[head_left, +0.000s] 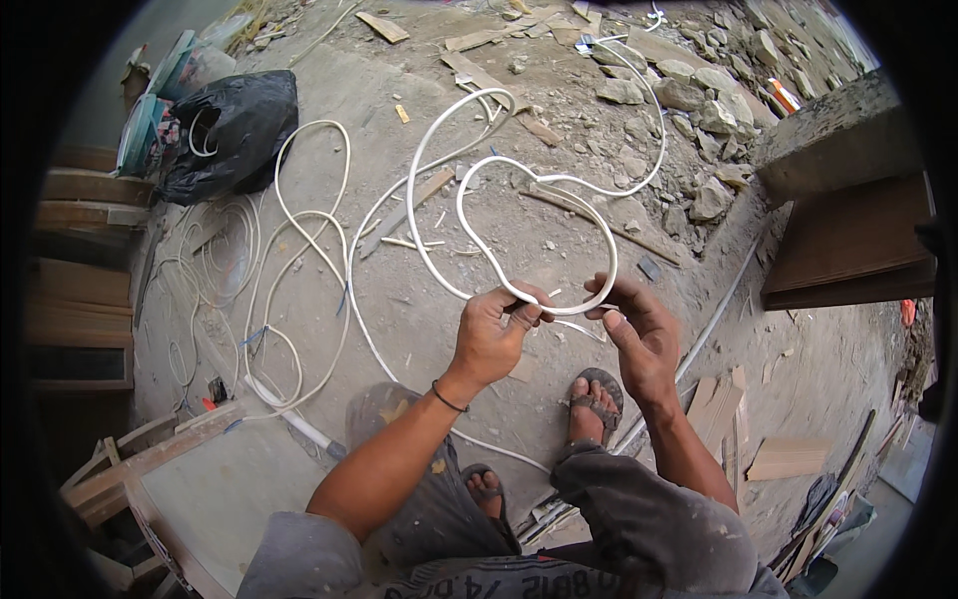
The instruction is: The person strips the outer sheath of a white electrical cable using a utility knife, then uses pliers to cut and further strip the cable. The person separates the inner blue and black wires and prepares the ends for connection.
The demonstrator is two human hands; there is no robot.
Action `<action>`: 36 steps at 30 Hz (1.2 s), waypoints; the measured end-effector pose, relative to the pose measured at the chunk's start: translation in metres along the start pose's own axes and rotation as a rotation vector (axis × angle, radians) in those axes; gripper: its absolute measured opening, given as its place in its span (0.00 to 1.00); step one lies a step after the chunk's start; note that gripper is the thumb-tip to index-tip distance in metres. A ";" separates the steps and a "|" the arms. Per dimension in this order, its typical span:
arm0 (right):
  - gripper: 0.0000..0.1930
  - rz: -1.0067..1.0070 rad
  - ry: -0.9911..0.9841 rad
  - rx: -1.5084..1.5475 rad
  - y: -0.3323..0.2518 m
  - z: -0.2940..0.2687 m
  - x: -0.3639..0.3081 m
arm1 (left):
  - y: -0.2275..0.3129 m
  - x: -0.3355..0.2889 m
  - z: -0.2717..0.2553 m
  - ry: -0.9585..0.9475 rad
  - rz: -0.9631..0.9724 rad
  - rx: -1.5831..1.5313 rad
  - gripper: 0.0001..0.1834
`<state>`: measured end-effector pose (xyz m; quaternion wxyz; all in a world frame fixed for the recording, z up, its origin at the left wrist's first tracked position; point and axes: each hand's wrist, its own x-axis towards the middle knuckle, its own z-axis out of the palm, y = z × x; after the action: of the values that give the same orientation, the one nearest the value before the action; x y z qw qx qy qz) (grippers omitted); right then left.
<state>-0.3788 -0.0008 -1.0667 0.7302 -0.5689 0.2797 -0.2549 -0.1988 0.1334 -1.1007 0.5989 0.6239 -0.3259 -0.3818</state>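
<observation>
A white cable (613, 245) bends into a rounded loop in front of me, with more of its length running off toward the rubble at the far right. My left hand (491, 337) pinches the cable at the bottom of the loop, thumb against bent fingers. Just to the right, my right hand (641, 339) has its thumb and curled fingers around the same stretch of cable. Only a short gap separates the two hands. A second, larger bend of white cable (415, 190) rises on the left of the loop and passes down behind my left hand.
Looser white cable (346, 265) lies tangled on the dusty ground at left. A black plastic bag (239, 125) sits beyond it. Broken stones (714, 110) are heaped at far right, near a brown panel (848, 245). A wooden-framed board (235, 489) stands at near left; cardboard pieces (788, 458) lie at right.
</observation>
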 end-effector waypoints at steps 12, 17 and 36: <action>0.09 0.202 0.025 0.391 0.020 0.028 -0.004 | 0.029 -0.016 0.013 0.107 0.302 0.113 0.11; 0.10 0.242 -0.181 0.051 0.039 0.041 -0.003 | 0.044 -0.019 -0.024 0.269 0.230 0.014 0.13; 0.23 -0.020 0.218 -1.476 0.158 -0.123 -0.077 | 0.040 -0.034 -0.022 0.084 -0.072 -0.024 0.13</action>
<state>-0.5109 0.0027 -1.2355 0.1243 -0.8852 0.4438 -0.0625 -0.1949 0.1713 -1.0578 0.6053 0.6436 -0.2734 -0.3804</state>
